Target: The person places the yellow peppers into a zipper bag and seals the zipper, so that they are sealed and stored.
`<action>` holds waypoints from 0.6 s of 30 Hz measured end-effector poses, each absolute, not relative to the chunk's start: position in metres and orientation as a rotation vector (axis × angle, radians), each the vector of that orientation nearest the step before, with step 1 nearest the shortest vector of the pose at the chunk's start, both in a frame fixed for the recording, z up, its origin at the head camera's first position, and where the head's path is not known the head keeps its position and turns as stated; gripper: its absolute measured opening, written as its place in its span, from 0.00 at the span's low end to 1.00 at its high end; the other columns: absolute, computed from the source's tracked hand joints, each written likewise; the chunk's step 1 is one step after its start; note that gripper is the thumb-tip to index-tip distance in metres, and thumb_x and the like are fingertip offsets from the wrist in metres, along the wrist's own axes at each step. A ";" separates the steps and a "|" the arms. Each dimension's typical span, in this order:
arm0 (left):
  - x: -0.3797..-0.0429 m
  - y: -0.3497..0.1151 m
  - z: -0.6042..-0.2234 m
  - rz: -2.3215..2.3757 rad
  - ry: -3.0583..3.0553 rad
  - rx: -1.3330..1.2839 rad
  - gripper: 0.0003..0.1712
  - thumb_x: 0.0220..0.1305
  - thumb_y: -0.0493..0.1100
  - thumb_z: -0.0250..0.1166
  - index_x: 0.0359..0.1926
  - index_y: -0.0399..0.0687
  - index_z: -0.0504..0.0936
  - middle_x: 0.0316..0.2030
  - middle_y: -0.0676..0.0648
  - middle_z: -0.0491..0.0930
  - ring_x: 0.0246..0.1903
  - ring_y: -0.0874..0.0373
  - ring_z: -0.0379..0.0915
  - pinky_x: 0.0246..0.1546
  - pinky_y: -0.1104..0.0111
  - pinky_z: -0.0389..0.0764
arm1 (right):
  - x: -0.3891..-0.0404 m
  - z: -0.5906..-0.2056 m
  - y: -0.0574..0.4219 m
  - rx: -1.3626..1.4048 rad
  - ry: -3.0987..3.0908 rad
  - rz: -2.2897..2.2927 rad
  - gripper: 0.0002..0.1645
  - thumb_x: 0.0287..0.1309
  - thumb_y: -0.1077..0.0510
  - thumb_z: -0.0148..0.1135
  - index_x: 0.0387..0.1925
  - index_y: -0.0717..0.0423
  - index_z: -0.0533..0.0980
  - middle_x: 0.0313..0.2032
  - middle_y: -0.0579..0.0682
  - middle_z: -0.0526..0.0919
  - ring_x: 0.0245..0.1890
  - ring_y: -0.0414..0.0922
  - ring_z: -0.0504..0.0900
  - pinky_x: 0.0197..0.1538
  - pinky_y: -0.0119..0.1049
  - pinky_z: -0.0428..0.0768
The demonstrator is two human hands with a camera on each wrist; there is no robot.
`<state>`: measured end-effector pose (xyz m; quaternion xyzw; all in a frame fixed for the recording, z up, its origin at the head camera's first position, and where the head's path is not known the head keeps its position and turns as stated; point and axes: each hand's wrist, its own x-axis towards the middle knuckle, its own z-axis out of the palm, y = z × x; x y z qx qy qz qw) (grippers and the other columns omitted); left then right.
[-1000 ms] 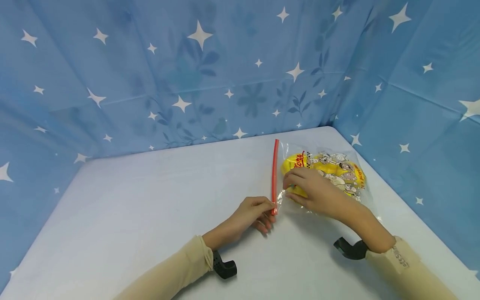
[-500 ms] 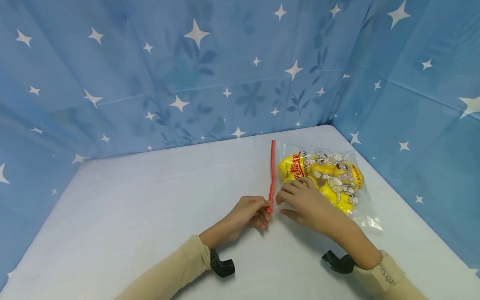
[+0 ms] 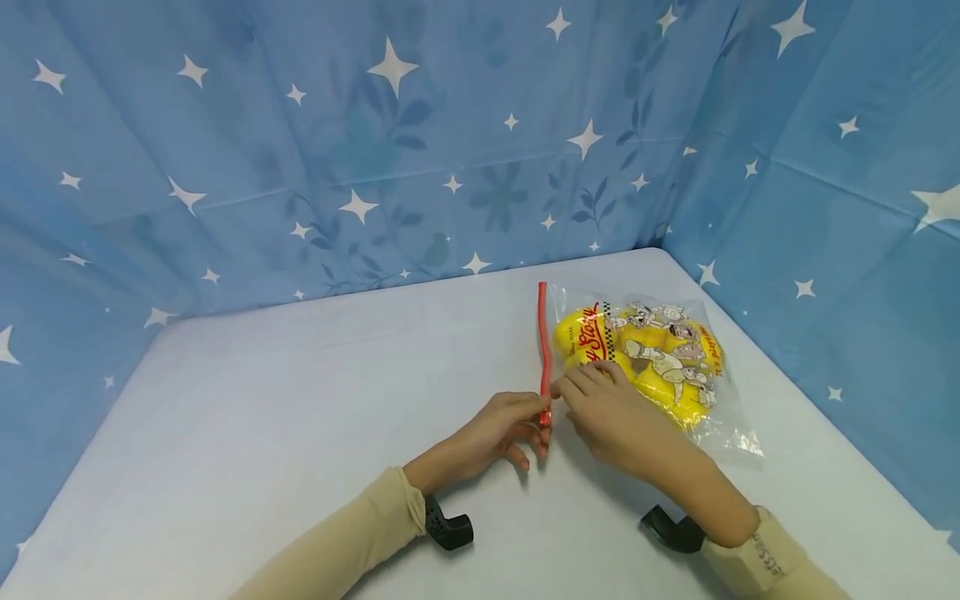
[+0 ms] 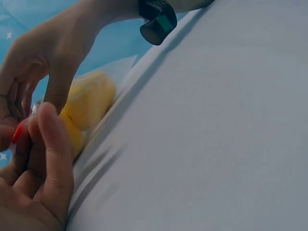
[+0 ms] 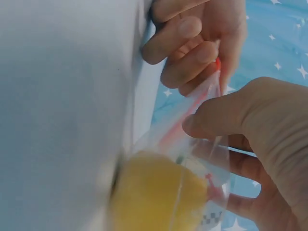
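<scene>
A clear zip bag (image 3: 723,433) with cartoon print lies on the white table, its red zip strip (image 3: 543,333) along the left side. Inside are several smooth, rounded yellow things (image 3: 667,398). My left hand (image 3: 495,433) pinches the near end of the red strip between thumb and forefinger, its other fingers loosely bent below. Just right of it, my right hand (image 3: 622,417) pinches the bag's plastic beside the strip. In the right wrist view, the right thumb (image 5: 216,118) lies on the near face of the bag, with fingers behind it.
The white table (image 3: 300,417) reaches up to a blue curtain (image 3: 337,150) with white stars at the back and sides. Black curved devices show at the left wrist (image 3: 448,529) and right wrist (image 3: 671,533), below the sleeves.
My right hand has come off the bag's middle, moving left and nearer to pinch beside the strip. The strip has shifted slightly left and bends. My left hand keeps its pinch.
</scene>
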<state>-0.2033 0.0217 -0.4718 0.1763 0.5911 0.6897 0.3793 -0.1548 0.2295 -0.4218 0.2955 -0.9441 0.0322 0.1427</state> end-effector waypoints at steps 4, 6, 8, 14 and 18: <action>-0.202 0.025 -0.471 1.809 1.547 0.411 0.16 0.79 0.50 0.55 0.34 0.47 0.77 0.29 0.52 0.80 0.26 0.62 0.79 0.21 0.72 0.81 | -0.154 -0.419 0.233 0.869 -2.714 0.145 0.19 0.57 0.64 0.76 0.47 0.49 0.77 0.44 0.46 0.87 0.52 0.50 0.84 0.68 0.55 0.76; -0.202 0.025 -0.472 1.830 1.560 0.380 0.16 0.79 0.49 0.54 0.34 0.46 0.78 0.29 0.52 0.80 0.26 0.63 0.78 0.21 0.72 0.80 | -0.154 -0.418 0.234 0.881 -2.707 0.174 0.18 0.55 0.64 0.77 0.44 0.49 0.78 0.41 0.44 0.87 0.49 0.48 0.84 0.67 0.53 0.77; -0.201 0.024 -0.474 1.841 1.567 0.359 0.16 0.78 0.48 0.54 0.34 0.46 0.78 0.29 0.52 0.81 0.26 0.63 0.78 0.21 0.73 0.79 | -0.153 -0.418 0.234 0.899 -2.699 0.192 0.17 0.54 0.65 0.77 0.41 0.48 0.79 0.39 0.43 0.87 0.48 0.47 0.85 0.67 0.53 0.77; -0.198 0.025 -0.474 1.851 1.584 0.367 0.14 0.76 0.46 0.56 0.32 0.46 0.78 0.27 0.52 0.81 0.25 0.65 0.77 0.21 0.74 0.79 | -0.150 -0.411 0.238 0.969 -2.723 0.236 0.10 0.54 0.63 0.76 0.35 0.46 0.84 0.36 0.40 0.85 0.46 0.45 0.83 0.65 0.54 0.78; -0.197 0.025 -0.475 1.853 1.587 0.404 0.14 0.76 0.45 0.57 0.31 0.46 0.77 0.27 0.52 0.81 0.24 0.64 0.76 0.23 0.74 0.80 | -0.154 -0.407 0.241 0.974 -2.740 0.319 0.08 0.58 0.62 0.74 0.38 0.47 0.86 0.38 0.40 0.87 0.44 0.42 0.83 0.65 0.54 0.76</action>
